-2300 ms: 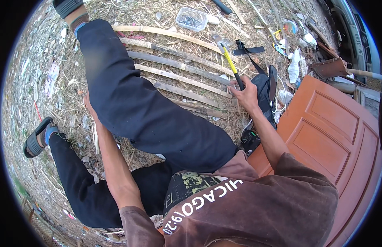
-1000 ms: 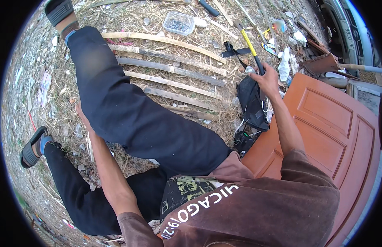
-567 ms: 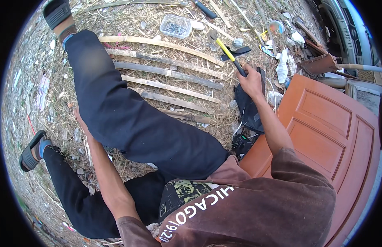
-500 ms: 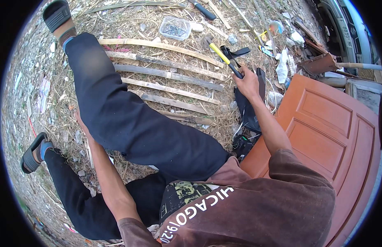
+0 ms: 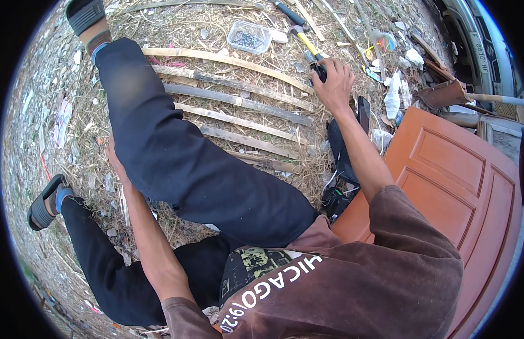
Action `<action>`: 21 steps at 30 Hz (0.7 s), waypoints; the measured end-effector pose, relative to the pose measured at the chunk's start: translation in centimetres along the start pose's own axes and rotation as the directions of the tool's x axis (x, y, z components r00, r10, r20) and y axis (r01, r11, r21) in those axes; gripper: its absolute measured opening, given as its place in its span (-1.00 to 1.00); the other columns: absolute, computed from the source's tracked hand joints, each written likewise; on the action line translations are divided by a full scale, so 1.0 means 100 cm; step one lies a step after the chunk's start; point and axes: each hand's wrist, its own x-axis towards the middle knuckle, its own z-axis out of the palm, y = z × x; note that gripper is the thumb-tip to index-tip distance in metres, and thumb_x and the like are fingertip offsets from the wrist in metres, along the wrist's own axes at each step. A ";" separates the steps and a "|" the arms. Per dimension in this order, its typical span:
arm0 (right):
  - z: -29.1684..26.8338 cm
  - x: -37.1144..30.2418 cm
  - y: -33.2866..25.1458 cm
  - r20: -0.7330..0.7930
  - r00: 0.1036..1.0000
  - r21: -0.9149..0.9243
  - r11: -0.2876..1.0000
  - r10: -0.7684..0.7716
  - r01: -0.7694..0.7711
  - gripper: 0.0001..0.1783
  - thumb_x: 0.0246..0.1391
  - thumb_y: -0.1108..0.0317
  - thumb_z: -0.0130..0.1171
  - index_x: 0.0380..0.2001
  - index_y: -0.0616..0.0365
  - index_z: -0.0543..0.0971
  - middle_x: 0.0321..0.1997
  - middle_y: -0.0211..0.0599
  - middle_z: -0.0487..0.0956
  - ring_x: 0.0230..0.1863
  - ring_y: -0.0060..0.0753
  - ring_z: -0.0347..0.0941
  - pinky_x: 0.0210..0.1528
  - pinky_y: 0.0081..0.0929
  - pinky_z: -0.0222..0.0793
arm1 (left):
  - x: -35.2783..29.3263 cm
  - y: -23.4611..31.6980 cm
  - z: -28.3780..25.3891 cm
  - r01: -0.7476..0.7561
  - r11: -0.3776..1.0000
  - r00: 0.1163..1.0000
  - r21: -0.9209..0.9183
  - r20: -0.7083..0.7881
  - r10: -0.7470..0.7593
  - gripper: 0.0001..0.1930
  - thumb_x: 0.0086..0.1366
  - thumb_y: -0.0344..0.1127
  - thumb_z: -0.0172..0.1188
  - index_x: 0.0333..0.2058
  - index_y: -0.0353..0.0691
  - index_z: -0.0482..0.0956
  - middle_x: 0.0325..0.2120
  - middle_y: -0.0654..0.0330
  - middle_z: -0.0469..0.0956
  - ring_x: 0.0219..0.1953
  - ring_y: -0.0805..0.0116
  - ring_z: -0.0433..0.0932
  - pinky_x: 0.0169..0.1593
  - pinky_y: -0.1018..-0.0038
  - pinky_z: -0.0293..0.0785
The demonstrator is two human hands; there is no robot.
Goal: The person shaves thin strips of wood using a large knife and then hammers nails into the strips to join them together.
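Observation:
At the far right of the bamboo slats my right hand [image 5: 334, 83] is closed around a small black object [image 5: 317, 72]. Its exact kind is hard to make out under the fingers. Just beyond it lies a hammer [image 5: 308, 43] with a yellow and black handle, its head pointing away; the handle's lower end is hidden by the hand and the black object. My left hand [image 5: 111, 158] is down by the ground beside my raised knee, its fingers mostly hidden behind the trouser leg. Several bamboo slats [image 5: 239, 101] lie side by side on the dry grass in front of me.
A clear plastic box [image 5: 249, 37] of nails sits beyond the slats, near another dark-handled tool [image 5: 288, 12]. On my right are a black bag [image 5: 342, 148] and a brown panelled door [image 5: 442, 181]. A rusty shovel blade [image 5: 442, 93] lies near a parked vehicle [image 5: 485, 51].
The hammer, earlier held by its handle in my right hand, now lies farther away on the ground. My right hand has moved forward and closed on the black object. The left arm stays put.

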 end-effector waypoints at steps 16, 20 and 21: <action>-0.003 -0.052 -0.010 0.294 0.915 0.488 0.866 -0.278 0.106 -0.55 -0.06 0.19 0.41 -0.09 0.10 0.56 -0.10 -0.18 0.57 -0.04 -0.08 0.46 0.06 -0.22 0.38 | -0.003 0.014 -0.001 -0.072 0.978 0.997 0.197 -0.008 0.075 -0.43 0.40 -0.22 0.06 0.30 -0.33 0.18 0.24 -0.02 0.31 0.18 0.14 0.39 0.25 0.25 0.35; 0.002 -0.047 0.003 0.274 0.913 0.419 0.892 -0.303 0.170 -0.64 -0.03 0.27 0.38 -0.15 0.14 0.59 -0.20 -0.20 0.59 -0.10 -0.10 0.50 -0.03 -0.25 0.41 | -0.002 0.016 -0.001 -0.084 0.970 0.996 0.228 -0.007 0.088 -0.43 0.40 -0.22 0.06 0.29 -0.33 0.19 0.24 -0.02 0.31 0.18 0.14 0.39 0.24 0.25 0.35; 0.002 -0.044 0.004 0.257 0.914 0.402 0.895 -0.315 0.195 -0.66 -0.03 0.30 0.39 -0.17 0.16 0.60 -0.22 -0.21 0.59 -0.12 -0.11 0.51 -0.05 -0.26 0.41 | -0.002 0.016 0.000 -0.086 0.968 0.996 0.236 -0.004 0.089 -0.43 0.40 -0.22 0.06 0.29 -0.33 0.19 0.24 -0.02 0.31 0.18 0.14 0.39 0.24 0.25 0.35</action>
